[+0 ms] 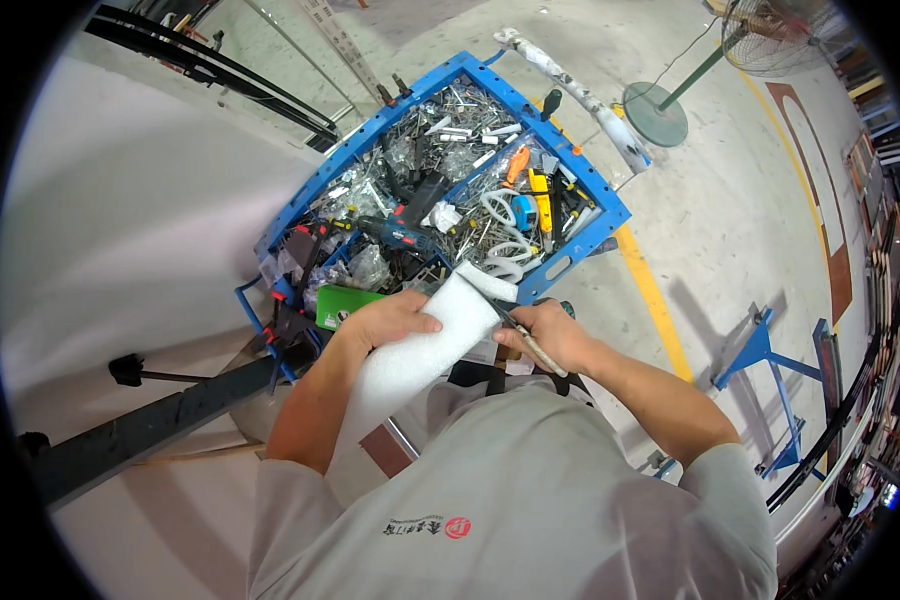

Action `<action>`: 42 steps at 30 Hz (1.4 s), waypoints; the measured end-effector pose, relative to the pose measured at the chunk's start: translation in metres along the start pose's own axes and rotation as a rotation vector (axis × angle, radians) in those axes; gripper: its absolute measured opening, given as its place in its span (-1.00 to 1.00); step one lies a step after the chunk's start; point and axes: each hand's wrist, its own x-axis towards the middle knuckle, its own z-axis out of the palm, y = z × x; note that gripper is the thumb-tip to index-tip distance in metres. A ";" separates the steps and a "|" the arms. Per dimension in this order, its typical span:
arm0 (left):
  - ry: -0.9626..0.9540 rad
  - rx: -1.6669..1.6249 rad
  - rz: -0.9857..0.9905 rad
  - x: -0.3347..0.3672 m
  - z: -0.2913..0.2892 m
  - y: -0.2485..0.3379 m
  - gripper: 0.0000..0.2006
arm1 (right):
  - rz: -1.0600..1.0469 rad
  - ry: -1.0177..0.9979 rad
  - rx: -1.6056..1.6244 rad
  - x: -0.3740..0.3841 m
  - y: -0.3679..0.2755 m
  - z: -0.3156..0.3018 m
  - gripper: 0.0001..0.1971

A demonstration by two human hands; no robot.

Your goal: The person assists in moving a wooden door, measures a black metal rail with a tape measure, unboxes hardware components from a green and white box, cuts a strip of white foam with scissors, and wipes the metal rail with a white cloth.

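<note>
A strip of white packing foam (425, 335) is gripped in my left hand (395, 318), thumb on top and fingers underneath. My right hand (548, 332) is closed around the handles of a pair of scissors (530, 347). Their dark blades reach across the foam near its far end, where a narrow end piece (488, 282) stands partly apart from the rest. Both hands are at the near edge of a blue cart (600, 205). A green box (345, 302) lies just left of my left hand.
Compartments in the cart hold loose screws (465, 105), a cordless drill (398, 232), a yellow utility knife (541, 200) and blue tape (522, 210). A foam-wrapped bar (580, 100) projects behind it. At right are a fan base (656, 114) and a blue metal stand (755, 355); a dark beam (160, 435) runs at left.
</note>
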 end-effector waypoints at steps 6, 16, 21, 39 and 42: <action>-0.035 -0.028 0.002 0.010 -0.001 -0.018 -0.57 | 0.094 -0.036 0.146 0.012 -0.015 -0.005 -0.51; 0.055 -0.054 -0.023 -0.002 -0.008 -0.019 -0.58 | 0.035 -0.026 0.116 0.008 0.004 -0.001 -0.44; 0.191 -0.086 -0.016 -0.003 -0.011 -0.015 -0.60 | 0.096 -0.232 0.050 -0.013 -0.005 -0.006 -0.40; 0.116 -0.203 0.009 0.017 -0.009 -0.012 -0.62 | -0.010 0.009 0.069 -0.004 -0.001 0.009 -0.54; 0.090 -0.096 -0.005 0.016 -0.004 -0.002 -0.61 | -0.013 0.009 0.043 0.004 0.004 0.014 -0.49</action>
